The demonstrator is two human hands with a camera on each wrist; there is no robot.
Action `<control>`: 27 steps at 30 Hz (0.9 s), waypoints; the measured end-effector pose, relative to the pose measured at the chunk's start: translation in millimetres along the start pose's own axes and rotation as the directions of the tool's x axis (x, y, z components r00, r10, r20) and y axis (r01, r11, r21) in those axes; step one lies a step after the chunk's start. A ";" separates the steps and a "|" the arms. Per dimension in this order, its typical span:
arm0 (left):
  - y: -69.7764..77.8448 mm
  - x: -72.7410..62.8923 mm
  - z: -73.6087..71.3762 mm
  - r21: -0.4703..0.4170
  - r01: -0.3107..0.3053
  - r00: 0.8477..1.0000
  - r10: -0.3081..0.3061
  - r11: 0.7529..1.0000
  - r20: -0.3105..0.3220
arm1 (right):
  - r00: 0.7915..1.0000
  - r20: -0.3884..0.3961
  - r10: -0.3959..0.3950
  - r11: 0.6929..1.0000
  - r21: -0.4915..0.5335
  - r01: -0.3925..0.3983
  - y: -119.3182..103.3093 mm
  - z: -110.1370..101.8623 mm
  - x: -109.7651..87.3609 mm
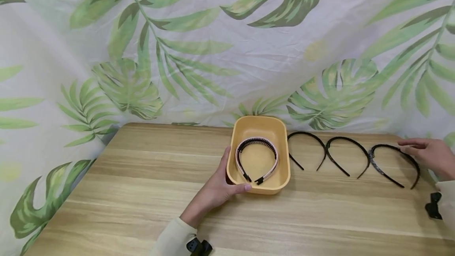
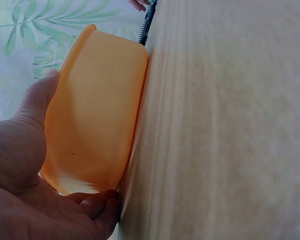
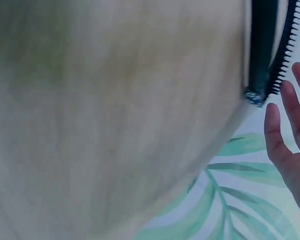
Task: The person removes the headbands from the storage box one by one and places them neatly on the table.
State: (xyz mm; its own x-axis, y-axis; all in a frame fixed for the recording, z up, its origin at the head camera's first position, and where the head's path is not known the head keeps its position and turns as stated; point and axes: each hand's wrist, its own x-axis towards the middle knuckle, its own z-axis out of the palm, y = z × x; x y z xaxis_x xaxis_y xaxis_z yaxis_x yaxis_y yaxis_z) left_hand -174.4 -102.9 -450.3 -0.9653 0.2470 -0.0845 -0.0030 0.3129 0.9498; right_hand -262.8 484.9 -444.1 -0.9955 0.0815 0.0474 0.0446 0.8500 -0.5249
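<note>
My left hand (image 1: 217,187) grips a yellow plastic bin (image 1: 258,189) at its near left corner, with the thumb at the front rim and fingers along the left side. Inside the bin lie headbands, a pale pink headband (image 1: 275,157) together with a black toothed one. At the far right, my right hand (image 1: 428,155) reaches over the table's back edge with its fingers extended. Its fingertips are right at the top of a black headband (image 1: 414,159) with a patterned, speckled section. In the right wrist view this headband's comb teeth (image 3: 285,50) show near the spread fingers.
Two more black headbands, one (image 1: 307,132) beside the bin and another (image 1: 350,139) in the middle, lie in a row with the speckled one. All rest on a wood-grain table (image 1: 142,192). A leaf-print cloth (image 1: 249,62) hangs behind the table's back edge.
</note>
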 end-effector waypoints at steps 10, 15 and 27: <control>0.5 0.2 -1.0 0.008 -0.006 1.000 0.006 1.000 -0.004 | 1.000 0.011 0.005 0.998 0.056 -0.006 -22.0 -5.8 -12.2; 0.5 0.7 -0.7 0.018 -0.004 1.000 0.004 1.000 -0.002 | 0.999 -0.021 -0.045 0.999 -0.006 0.045 -37.2 -7.1 -21.2; 1.0 -0.6 -2.0 0.015 -0.014 1.000 0.014 1.000 0.003 | 0.986 -0.020 -0.165 0.986 -0.010 0.165 -80.4 3.6 -30.2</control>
State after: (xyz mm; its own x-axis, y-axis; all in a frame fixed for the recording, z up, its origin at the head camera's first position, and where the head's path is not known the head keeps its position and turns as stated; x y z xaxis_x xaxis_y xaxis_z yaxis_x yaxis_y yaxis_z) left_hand -174.4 -104.6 -448.7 -0.9646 0.2538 -0.0720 0.0144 0.3231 0.9462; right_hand -236.6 412.3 -406.4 -0.9874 -0.0497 0.1501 -0.1194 0.8567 -0.5018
